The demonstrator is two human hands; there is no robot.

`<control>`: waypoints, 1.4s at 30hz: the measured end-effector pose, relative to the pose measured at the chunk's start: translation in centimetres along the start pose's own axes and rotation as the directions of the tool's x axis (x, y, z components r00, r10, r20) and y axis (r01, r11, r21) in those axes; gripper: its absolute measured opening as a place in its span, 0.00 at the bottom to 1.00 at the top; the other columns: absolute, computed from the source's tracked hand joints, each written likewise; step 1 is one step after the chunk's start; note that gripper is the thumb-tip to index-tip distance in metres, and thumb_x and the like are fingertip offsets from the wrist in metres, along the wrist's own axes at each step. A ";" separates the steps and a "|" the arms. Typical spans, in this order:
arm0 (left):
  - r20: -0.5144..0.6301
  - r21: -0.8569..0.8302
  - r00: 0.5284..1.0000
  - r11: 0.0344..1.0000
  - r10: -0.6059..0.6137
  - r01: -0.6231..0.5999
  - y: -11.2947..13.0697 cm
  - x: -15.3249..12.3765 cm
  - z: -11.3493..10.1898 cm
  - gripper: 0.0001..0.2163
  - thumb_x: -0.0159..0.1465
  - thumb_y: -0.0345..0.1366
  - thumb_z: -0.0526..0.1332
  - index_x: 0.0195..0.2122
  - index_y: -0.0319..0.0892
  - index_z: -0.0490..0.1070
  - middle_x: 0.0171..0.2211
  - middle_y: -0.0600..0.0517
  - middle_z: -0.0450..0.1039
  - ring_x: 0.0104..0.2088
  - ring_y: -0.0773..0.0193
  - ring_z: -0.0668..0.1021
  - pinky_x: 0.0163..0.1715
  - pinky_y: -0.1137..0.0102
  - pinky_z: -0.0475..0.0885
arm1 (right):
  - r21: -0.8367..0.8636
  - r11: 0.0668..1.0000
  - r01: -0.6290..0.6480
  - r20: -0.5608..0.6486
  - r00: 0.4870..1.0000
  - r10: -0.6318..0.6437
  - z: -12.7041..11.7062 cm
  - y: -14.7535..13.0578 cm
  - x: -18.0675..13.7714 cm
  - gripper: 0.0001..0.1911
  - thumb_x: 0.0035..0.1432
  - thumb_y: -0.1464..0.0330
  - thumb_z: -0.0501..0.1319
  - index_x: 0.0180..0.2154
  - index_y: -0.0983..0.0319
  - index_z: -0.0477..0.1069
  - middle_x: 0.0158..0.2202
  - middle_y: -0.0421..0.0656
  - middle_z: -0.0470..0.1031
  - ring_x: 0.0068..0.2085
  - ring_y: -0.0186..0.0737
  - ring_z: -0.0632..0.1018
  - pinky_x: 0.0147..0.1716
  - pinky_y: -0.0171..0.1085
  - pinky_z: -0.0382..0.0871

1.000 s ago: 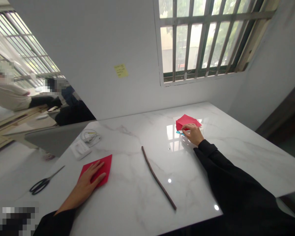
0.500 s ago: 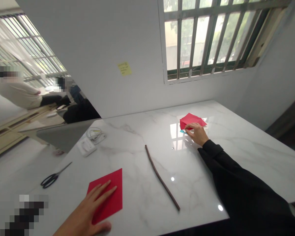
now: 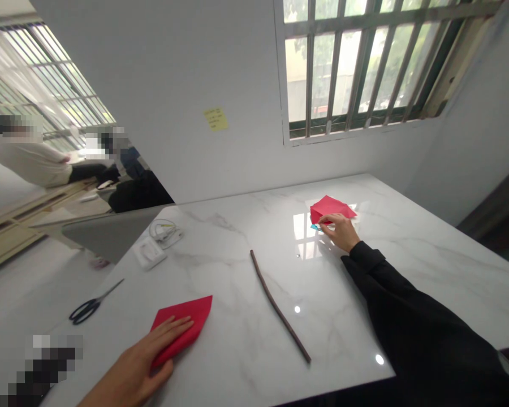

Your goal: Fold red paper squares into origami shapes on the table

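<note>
A sheet of red paper (image 3: 195, 310) lies at the front left of the table, its near edge curled up. My left hand (image 3: 152, 345) grips it, fingers across the top and thumb at the near edge. At the far right, my right hand (image 3: 341, 230) is closed in a pinch against the near side of more red paper (image 3: 328, 206). A small blue piece (image 3: 315, 226) shows by its fingertips; what exactly they pinch is hidden. Between the hands lies a thin brown stick (image 3: 275, 305), slightly bent.
Black-handled scissors (image 3: 91, 308) lie at the left. Behind them are a white box (image 3: 150, 253) and a coiled cable (image 3: 165, 233). A yellow note (image 3: 215, 119) is stuck to the wall, with a barred window (image 3: 356, 73) to its right. Two people sit at the far left.
My left hand has closed from flat, spread fingers, and the red sheet's near edge has curled up under it. My right hand has not visibly moved.
</note>
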State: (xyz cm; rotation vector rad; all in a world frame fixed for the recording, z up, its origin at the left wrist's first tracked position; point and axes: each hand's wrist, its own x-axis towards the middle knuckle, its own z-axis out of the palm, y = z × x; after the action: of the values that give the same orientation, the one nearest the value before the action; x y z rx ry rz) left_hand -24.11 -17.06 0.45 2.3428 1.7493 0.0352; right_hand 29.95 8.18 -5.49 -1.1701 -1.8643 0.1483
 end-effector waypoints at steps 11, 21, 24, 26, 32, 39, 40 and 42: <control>-0.184 -0.119 0.916 0.933 -0.356 0.339 -3.7 3.3 -6.4 0.18 0.53 0.55 0.60 0.34 0.54 0.84 0.36 0.57 0.85 0.38 0.44 0.85 0.47 0.50 0.79 | 0.018 1.000 -0.002 0.036 0.999 0.001 0.5 -1.1 0.0 0.07 0.60 0.70 0.61 0.35 0.58 0.79 0.38 0.45 0.83 0.45 0.51 0.79 0.49 0.48 0.71; -0.198 -0.976 0.867 0.174 -0.458 -0.131 12.9 13.0 -7.0 0.31 0.55 0.49 0.74 0.57 0.42 0.70 0.44 0.47 0.83 0.41 0.53 0.84 0.42 0.60 0.82 | 0.328 0.939 -0.103 0.080 0.994 0.081 1.1 -6.0 -0.2 0.10 0.64 0.58 0.64 0.40 0.56 0.79 0.43 0.46 0.82 0.48 0.50 0.79 0.53 0.50 0.70; -0.158 -0.987 0.934 0.038 -0.319 -0.154 15.9 18.2 -3.5 0.28 0.54 0.42 0.75 0.54 0.44 0.69 0.46 0.47 0.82 0.41 0.53 0.85 0.38 0.65 0.82 | 0.656 0.668 -0.352 0.295 0.934 0.202 1.8 -8.3 -0.7 0.24 0.63 0.47 0.61 0.50 0.56 0.78 0.50 0.47 0.79 0.45 0.46 0.80 0.39 0.42 0.77; -0.128 -0.991 0.961 -0.005 -0.246 -0.133 17.3 21.4 -1.0 0.27 0.54 0.41 0.75 0.53 0.42 0.69 0.46 0.44 0.82 0.40 0.54 0.85 0.37 0.67 0.81 | 0.759 0.419 -0.498 0.468 0.865 0.181 2.1 -9.3 -1.0 0.30 0.61 0.42 0.59 0.52 0.56 0.77 0.50 0.47 0.79 0.40 0.43 0.80 0.32 0.38 0.75; -0.153 -0.984 0.963 0.122 -0.221 -0.128 18.4 25.3 3.0 0.25 0.55 0.41 0.74 0.53 0.39 0.72 0.48 0.41 0.81 0.37 0.55 0.84 0.34 0.68 0.78 | 0.742 0.427 -0.516 0.470 0.856 0.217 1.5 -9.9 -0.9 0.24 0.57 0.49 0.68 0.48 0.57 0.79 0.42 0.43 0.83 0.40 0.45 0.83 0.38 0.40 0.77; -0.057 -0.907 0.998 -0.420 0.032 -0.038 18.0 23.3 0.7 0.32 0.67 0.55 0.59 0.68 0.43 0.62 0.59 0.41 0.75 0.53 0.47 0.80 0.52 0.55 0.76 | 0.771 0.249 -0.586 0.461 0.783 0.417 2.4 -9.9 -1.0 0.20 0.50 0.57 0.74 0.43 0.58 0.79 0.40 0.45 0.83 0.41 0.52 0.83 0.42 0.48 0.79; -0.053 -0.884 0.998 -0.467 0.041 -0.028 18.1 23.2 0.6 0.32 0.68 0.55 0.57 0.68 0.43 0.62 0.60 0.41 0.74 0.55 0.46 0.79 0.55 0.54 0.74 | 0.785 0.174 -0.594 0.481 0.763 0.432 2.5 -9.9 -1.1 0.20 0.50 0.58 0.74 0.44 0.58 0.79 0.41 0.45 0.83 0.42 0.51 0.83 0.42 0.47 0.79; -0.035 -0.862 0.999 -0.506 0.037 -0.011 18.3 23.1 0.7 0.29 0.70 0.50 0.57 0.68 0.43 0.62 0.62 0.43 0.73 0.59 0.46 0.77 0.58 0.54 0.72 | 0.794 0.074 -0.603 0.511 0.730 0.454 2.7 -10.1 -1.1 0.21 0.49 0.61 0.75 0.45 0.58 0.78 0.42 0.45 0.83 0.41 0.50 0.83 0.41 0.45 0.79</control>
State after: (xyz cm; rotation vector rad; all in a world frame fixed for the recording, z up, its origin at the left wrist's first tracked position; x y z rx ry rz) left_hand 0.06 -0.12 0.68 0.6911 0.5791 1.1338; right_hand 21.49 2.72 -2.57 -0.8467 -0.8920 1.6038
